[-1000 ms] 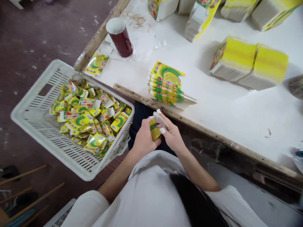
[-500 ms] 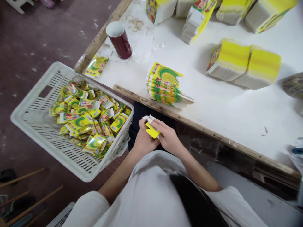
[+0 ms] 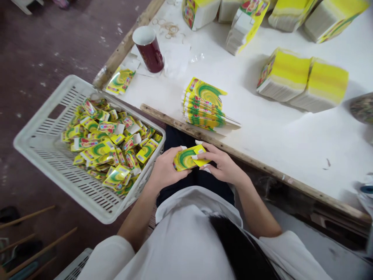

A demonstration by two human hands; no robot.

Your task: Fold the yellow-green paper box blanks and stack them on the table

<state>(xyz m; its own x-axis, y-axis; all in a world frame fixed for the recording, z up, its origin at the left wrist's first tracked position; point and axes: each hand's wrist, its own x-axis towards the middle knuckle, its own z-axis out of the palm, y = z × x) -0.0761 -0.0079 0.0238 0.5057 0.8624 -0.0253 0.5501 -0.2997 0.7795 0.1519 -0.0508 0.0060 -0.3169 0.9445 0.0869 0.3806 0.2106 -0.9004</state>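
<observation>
A small yellow and green box is held level between both hands above my lap. My left hand grips its left end, with the thumb along the lower edge. My right hand has its fingers on the yellow flap at the right end; white covers show on several fingertips. Just beyond the hands, a fanned stack of flat cartons lies near the table's edge. Left of my left hand stands a white basket holding many similar small boxes.
The white table has a wooden edge strip in front of me. A dark red mug, rubber bands and loose flat cartons are at its left. Banded carton bundles stand farther back and right.
My hands have moved apart, and the box between them has turned so its long green and yellow face shows. My right hand has shifted right, to the flap end.
</observation>
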